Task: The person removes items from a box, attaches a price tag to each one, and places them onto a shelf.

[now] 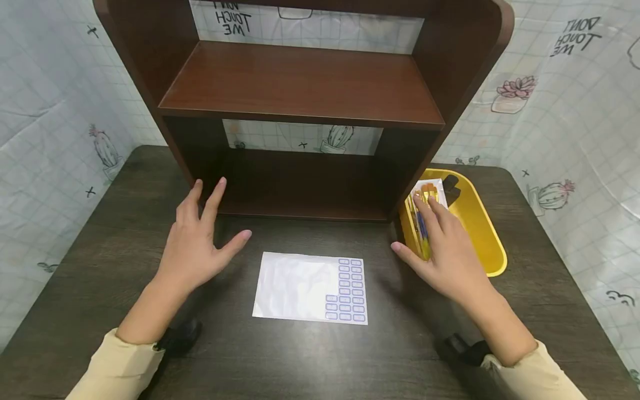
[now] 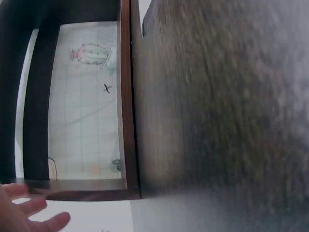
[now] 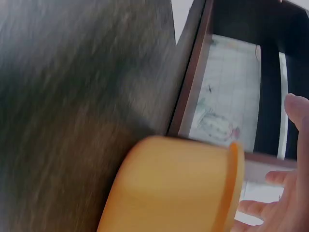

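Left hand: I have the left hand at the lower left front corner of the dark brown wooden two-tier shelf unit, fingers spread, nothing gripped. Whether the fingertips touch the upright I can't tell from here.
Right hand: the right hand is over the near-left part of the yellow plastic rounded rectangular tray, fingers loosely extended and apart, gripping nothing that I can see; contact with the contents I can't confirm.
Hands together or apart: well apart, one on each side of the shelf unit – a stance that I'd judge suits framing its full width.
Shelf unit: upright at the back of the dark wood-grain counter, probably put there to leave working room in front.
Yellow tray: on the counter just beside the unit's right upright, likely to hold small things within the right hand's reach.
Tray contents: slim brushes with blue and yellow handles, a flat white card-like piece and a black object I can't identify – all gathered towards the far and left side.
Label sheet: the white paper sheet with blue-bordered rectangles lies flat between the hands, before the unit, presumably for easy reach by either.
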The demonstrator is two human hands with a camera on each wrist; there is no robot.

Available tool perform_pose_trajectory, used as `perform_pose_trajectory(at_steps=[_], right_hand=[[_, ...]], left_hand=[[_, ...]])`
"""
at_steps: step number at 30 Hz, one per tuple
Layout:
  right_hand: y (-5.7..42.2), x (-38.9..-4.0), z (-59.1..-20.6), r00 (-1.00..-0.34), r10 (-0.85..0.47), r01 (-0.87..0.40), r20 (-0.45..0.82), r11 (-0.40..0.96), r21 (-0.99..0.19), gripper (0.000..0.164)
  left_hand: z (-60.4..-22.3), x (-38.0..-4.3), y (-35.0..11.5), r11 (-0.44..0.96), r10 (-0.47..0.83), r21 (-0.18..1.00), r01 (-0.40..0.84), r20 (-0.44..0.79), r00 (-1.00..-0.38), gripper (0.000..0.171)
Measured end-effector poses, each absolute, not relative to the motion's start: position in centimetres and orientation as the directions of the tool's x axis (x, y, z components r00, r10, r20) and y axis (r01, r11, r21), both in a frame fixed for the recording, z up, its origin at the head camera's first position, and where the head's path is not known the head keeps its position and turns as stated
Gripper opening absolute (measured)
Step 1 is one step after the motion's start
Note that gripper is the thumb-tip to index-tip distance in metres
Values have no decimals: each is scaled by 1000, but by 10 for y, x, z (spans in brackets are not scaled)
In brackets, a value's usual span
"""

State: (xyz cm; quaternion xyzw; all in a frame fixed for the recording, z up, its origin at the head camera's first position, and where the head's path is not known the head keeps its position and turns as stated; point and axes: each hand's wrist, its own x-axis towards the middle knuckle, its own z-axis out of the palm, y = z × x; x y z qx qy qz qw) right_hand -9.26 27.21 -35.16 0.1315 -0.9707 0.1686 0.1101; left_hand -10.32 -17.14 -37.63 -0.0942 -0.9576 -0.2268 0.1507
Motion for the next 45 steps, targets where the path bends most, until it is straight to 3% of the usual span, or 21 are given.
perform_pose_trajectory(at_steps=[8,12,19,31,45], right_hand=[[307,-114,-348,-982,-144,-189,124,824,-534,89],[321,-126,-348,-992,-119,-124,49,794,-595,89],[336,-138,-351,-976,-24,127,-216,743,-657,95],[349,-148,-360,-912,7,321,-410,635,-703,84],[353,-146,-362,-868,-70,375,-492,559,-740,76]], left_hand=[[-377,-118,-194,702,-29,611,366,538,-842,86],[-374,-129,-198,586,-92,725,362,503,-859,79],[-372,-144,-199,486,-177,831,270,396,-901,66],[-376,-161,-199,459,-250,864,205,347,-904,61],[-380,-168,-198,514,-233,842,167,324,-917,58]])
